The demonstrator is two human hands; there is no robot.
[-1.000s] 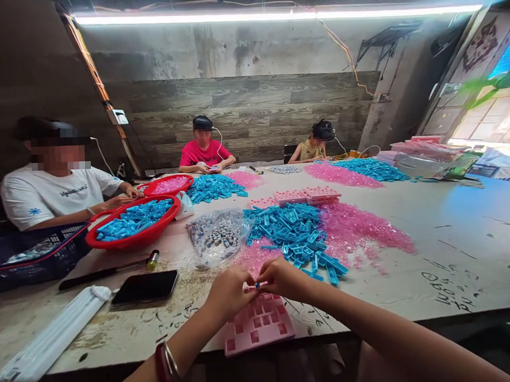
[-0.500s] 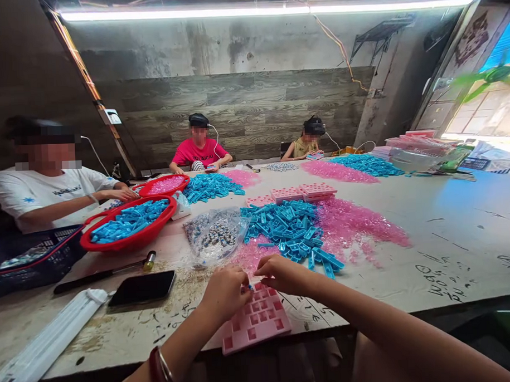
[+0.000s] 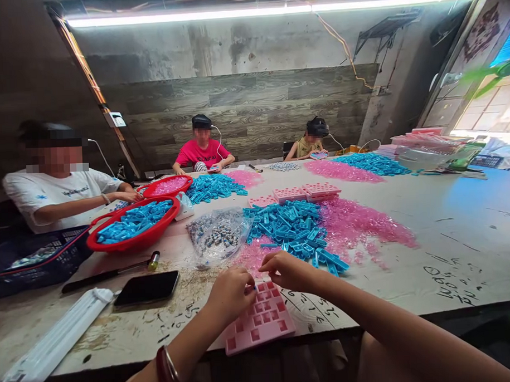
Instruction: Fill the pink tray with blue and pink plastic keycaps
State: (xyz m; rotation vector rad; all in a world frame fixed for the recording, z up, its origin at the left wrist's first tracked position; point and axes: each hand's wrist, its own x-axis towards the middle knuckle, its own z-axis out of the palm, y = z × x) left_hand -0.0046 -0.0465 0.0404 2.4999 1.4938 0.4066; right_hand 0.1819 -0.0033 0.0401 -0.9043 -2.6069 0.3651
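Note:
My left hand [image 3: 230, 290] is closed over the upper left part of a pink tray [image 3: 264, 331] with square recesses. Small blue-and-white pieces peek out between its fingers. At the tray's far edge my right hand [image 3: 288, 271] has thumb and forefinger bent together; whatever they may pinch is too small to make out. Just beyond the hands lie a heap of small clear pink pieces [image 3: 257, 252] and a pile of blue plastic parts [image 3: 287, 223]. A clear plastic bag [image 3: 218, 237] of small white-and-blue pieces rests beyond my left hand.
Left of the tray lie a black phone [image 3: 147, 288], a hammer-like tool [image 3: 152, 261] and a long white fixture [image 3: 61, 337]. A red basket [image 3: 133, 241] holds blue parts. Stacked pink trays [image 3: 307, 192] stand behind the pile. Three people sit around the table.
The whole view has shifted slightly. My right hand's fingers have moved a little relative to the tray, and my left hand stays over it with the small pieces.

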